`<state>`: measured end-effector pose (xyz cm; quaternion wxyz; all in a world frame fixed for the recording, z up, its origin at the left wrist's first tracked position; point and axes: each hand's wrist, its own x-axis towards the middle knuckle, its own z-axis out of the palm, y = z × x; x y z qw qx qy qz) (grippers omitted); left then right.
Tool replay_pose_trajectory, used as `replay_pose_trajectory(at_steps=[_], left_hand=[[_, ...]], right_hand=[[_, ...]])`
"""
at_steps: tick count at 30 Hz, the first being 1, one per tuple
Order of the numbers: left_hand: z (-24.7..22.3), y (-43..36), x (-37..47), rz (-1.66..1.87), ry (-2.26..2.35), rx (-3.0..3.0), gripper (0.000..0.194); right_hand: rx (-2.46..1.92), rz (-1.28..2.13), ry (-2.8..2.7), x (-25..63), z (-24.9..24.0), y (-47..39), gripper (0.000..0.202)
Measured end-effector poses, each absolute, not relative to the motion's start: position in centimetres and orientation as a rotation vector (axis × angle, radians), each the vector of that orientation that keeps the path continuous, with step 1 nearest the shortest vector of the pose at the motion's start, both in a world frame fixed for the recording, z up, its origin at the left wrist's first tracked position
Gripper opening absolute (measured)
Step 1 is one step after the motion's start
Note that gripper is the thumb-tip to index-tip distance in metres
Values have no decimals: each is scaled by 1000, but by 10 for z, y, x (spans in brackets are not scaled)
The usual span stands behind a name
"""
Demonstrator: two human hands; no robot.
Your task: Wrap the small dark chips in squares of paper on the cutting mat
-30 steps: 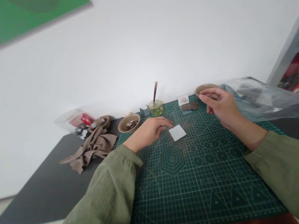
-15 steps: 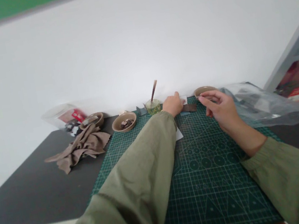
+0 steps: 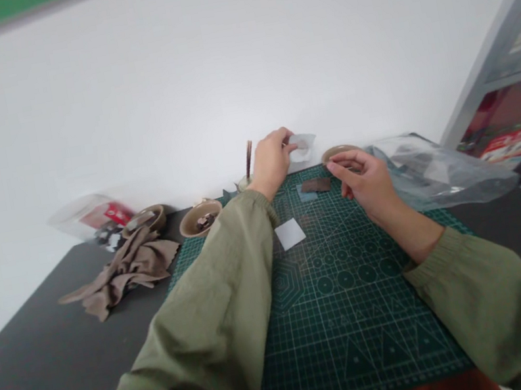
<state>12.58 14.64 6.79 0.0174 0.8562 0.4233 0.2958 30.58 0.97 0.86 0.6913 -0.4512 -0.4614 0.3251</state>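
My left hand (image 3: 273, 161) pinches a thin, whitish, see-through sheet (image 3: 303, 148), raised in front of the wall beyond the mat. My right hand (image 3: 369, 182) hovers over the mat's far right part, thumb and fingertips together; whatever lies between them is too small to make out. Just behind those fingertips is a tan bowl (image 3: 330, 156), partly covered by the hand. Below my left hand, a brown scrap of cloth (image 3: 317, 185) overlaps a blue-grey piece (image 3: 307, 196). A white square (image 3: 290, 234) lies flat on the green cutting mat (image 3: 358, 332).
A tan bowl with small brown pieces (image 3: 190, 224) stands at the mat's far left. Brown cloth (image 3: 136, 272) lies crumpled on the dark table (image 3: 65, 341), near another bowl (image 3: 159, 220). Brown sticks (image 3: 248, 159) rise behind my left wrist. A clear plastic bag (image 3: 457, 178) lies right.
My left hand has lifted the thin sheet off the cloth scraps, up and away from the mat. The white square shows fully now. My right hand keeps its pinch, and the view has shifted slightly.
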Motion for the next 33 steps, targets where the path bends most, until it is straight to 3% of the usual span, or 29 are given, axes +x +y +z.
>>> replay_pose_trajectory(at_steps=[5,12,20,26,33], left_hand=[[80,149,122,471,1020,2835,12],[62,143,125,225,913,2890,53],[52,93,71,123,1044,2846,63],[36,28,14,187,1004,2782,86],[5,1,6,569,915,2577,50]], right_hand=[[-996,724,-1025,307,8,10,44],[-1001,717,-1054,308,6,13,47],[-992,720,-1059,307,6,12,45],[-1002,736,-1080,307,5,13,35],[-1049,722,-1125,307,1,12,33]])
